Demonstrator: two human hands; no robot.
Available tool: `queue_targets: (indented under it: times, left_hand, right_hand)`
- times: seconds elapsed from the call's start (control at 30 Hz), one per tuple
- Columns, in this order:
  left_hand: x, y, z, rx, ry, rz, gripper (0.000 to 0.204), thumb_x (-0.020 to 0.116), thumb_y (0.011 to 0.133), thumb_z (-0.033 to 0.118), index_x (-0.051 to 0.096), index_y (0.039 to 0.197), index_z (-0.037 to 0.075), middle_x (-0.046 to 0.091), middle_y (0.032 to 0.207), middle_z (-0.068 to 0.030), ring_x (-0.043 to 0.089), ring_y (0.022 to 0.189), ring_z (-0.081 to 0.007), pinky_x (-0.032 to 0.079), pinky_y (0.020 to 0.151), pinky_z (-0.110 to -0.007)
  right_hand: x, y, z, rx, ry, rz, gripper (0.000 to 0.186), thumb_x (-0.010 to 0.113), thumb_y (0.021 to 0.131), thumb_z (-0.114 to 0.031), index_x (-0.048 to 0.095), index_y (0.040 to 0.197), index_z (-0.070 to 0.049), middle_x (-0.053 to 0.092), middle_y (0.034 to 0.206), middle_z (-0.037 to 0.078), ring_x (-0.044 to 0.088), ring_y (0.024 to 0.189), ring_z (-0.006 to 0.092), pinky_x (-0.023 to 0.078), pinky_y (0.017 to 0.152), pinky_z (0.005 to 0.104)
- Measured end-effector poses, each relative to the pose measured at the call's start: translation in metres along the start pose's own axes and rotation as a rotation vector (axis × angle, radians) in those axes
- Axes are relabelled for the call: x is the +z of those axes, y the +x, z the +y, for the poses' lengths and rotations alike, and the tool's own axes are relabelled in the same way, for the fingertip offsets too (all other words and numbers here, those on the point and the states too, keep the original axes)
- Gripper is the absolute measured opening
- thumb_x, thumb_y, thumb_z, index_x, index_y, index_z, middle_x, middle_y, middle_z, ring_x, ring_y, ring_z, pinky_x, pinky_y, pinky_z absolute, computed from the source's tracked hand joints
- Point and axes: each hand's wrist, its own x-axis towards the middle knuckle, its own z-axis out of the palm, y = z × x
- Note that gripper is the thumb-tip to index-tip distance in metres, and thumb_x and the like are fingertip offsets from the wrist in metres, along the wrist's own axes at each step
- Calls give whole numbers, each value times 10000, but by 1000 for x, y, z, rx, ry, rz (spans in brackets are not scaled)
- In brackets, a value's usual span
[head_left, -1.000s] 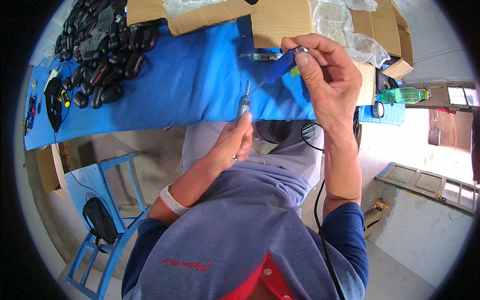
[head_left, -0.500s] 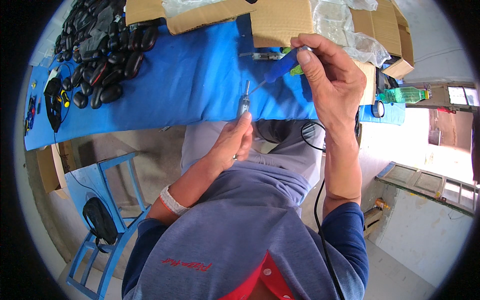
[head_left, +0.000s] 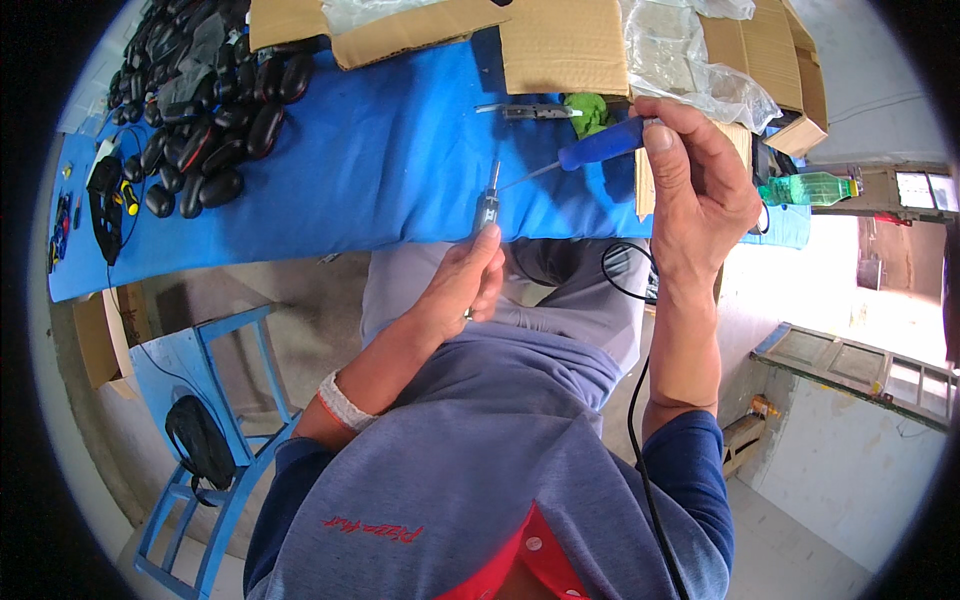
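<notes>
My left hand (head_left: 468, 272) is closed on a slim grey device (head_left: 487, 210) with a thin metal rod at its far end, held near the table's front edge. A blue-handled screwdriver (head_left: 600, 147) is pinched by its handle end between the thumb and fingers of my right hand (head_left: 697, 185). Its shaft slants down to the left, and the tip meets the side of the grey device near the rod; whether it sits in a screw is too small to tell. Beyond them, a similar dark slim part (head_left: 535, 112) lies on the cloth beside a crumpled green cloth (head_left: 590, 113).
A blue cloth (head_left: 350, 170) covers the table. Many black computer mice (head_left: 215, 130) are heaped at the far left. Cardboard (head_left: 562, 50) and clear plastic wrap (head_left: 670, 60) lie at the back. A green bottle (head_left: 812, 190) is at the right, a blue chair (head_left: 180, 350) at the lower left.
My right hand has moved right and nearer to me, bringing the screwdriver handle to a flatter slant. The tip stays at the grey device. My left hand has barely moved.
</notes>
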Motion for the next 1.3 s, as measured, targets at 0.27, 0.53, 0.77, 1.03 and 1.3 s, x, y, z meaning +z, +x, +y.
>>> queue_targets:
  times: [0.27,0.53,0.77,1.03,1.3]
  left_hand:
    - [0,-1,2,-8,4,-7,476,443,963,582,423,759,152,403,541,13,347,414,-81,283,378,-253]
    - [0,0,0,-2,0,-11,490,445,953,601,418,756,153,391,528,15,341,407,-79,285,375,-251]
    - [0,-1,1,-2,5,-12,498,449,947,612,416,755,153,388,527,15,341,408,-79,286,375,-253]
    - [0,-1,1,0,12,-12,497,450,946,612,417,763,151,389,534,16,346,419,-79,291,381,-250]
    - [0,-1,1,4,21,-11,501,457,941,616,421,758,151,396,535,16,349,419,-74,295,381,-248]
  right_hand:
    - [4,-6,3,-66,50,-13,165,687,871,-15,688,1027,37,704,978,85,631,881,120,498,804,225]
    - [7,-10,-1,-18,3,-9,170,709,853,-28,695,1010,35,711,971,102,643,880,133,500,786,230]
    - [9,-9,3,-52,25,-14,166,713,847,-27,701,1005,23,714,967,97,650,892,141,501,787,235]
    - [9,-8,5,-55,47,-7,165,703,856,-17,693,1009,44,706,980,118,648,904,157,506,812,250]
    - [9,-8,4,-20,67,-18,172,696,862,-13,686,1020,55,698,998,124,641,913,154,505,822,245]
